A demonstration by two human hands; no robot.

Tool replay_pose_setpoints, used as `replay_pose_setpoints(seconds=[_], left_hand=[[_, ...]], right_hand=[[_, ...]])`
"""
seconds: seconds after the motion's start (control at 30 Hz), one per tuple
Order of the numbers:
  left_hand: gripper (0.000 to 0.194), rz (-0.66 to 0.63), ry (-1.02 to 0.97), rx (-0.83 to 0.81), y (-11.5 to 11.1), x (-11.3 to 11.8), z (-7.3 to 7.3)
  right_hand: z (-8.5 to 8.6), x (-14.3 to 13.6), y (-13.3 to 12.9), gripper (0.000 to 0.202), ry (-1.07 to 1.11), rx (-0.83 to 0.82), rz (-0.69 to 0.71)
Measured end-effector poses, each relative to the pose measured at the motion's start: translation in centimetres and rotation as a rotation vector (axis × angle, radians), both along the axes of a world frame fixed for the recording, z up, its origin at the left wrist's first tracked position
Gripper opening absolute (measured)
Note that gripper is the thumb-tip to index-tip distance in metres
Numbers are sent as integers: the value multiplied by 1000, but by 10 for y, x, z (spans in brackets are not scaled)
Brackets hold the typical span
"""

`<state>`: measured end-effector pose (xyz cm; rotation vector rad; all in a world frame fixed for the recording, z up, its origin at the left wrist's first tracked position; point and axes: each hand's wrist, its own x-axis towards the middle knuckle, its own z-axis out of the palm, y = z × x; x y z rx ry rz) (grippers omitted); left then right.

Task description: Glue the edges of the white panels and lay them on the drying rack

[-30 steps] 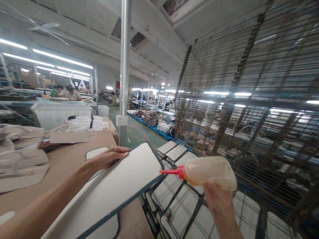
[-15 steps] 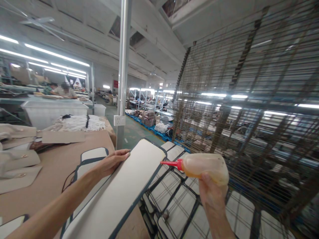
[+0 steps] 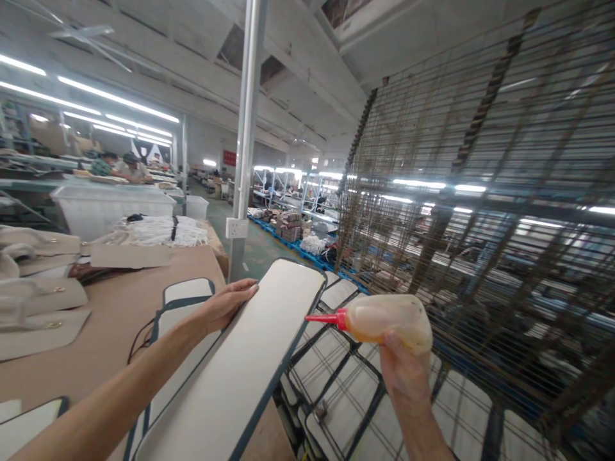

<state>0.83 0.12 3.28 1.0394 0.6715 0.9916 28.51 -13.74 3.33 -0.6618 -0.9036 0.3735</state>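
My left hand [image 3: 235, 302] grips the left edge of a long cream panel [image 3: 250, 339] with rounded corners and a dark blue border; the fingers beneath it are hidden. The panel is tilted up off the table. In my right hand [image 3: 403, 371] is a translucent squeeze bottle [image 3: 384, 320] lying sideways, with amber liquid along its lower side. Its red pointed nozzle [image 3: 324, 318] meets the panel's right border, below the far corner. Similar dark-edged panels [image 3: 185, 320] lie under and beside my left forearm.
Cream pieces with metal eyelets [image 3: 43, 294] lie on the brown table [image 3: 110, 326]. Behind are a bundle of white strips [image 3: 161, 230], a white bin [image 3: 115, 205] and a metal post [image 3: 246, 128]. A wire rack [image 3: 461, 160] rises at right, with panels on its lower mesh. People sit far left.
The nozzle tip has slid down the panel's right border, away from the far corner and toward me. My left hand keeps its hold, and the whole view has shifted slightly.
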Motion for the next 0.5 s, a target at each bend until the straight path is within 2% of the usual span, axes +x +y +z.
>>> replay_pose_setpoints(seconds=[0.2, 0.5], left_hand=[[27, 24, 13, 32, 6, 0, 7], [25, 23, 26, 100, 18, 6, 29]], right_hand=[[1, -7, 0, 57, 40, -27, 69], [3, -8, 4, 54, 24, -17, 98]])
